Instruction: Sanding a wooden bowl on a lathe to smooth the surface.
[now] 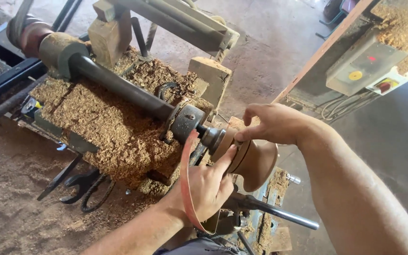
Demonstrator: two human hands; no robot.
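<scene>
A turned wooden piece [256, 160], round and flared, sits on the end of a dark lathe shaft [119, 85]. My right hand [270, 123] rests on top of it, thumb and fingers pinching its narrow neck. My left hand [208, 186] comes from below, thumb pressed against the wood's side. A reddish abrasive strip [187, 189] loops around my left hand and hangs down past the wrist. Whether the wood is spinning cannot be told.
Thick sawdust [105, 123] covers the lathe bed. Black wrenches [83, 186] lie on the dusty floor at the left. A steel handle [284, 215] juts out below the wood. A grey switch box [364, 63] with coloured buttons is mounted at upper right.
</scene>
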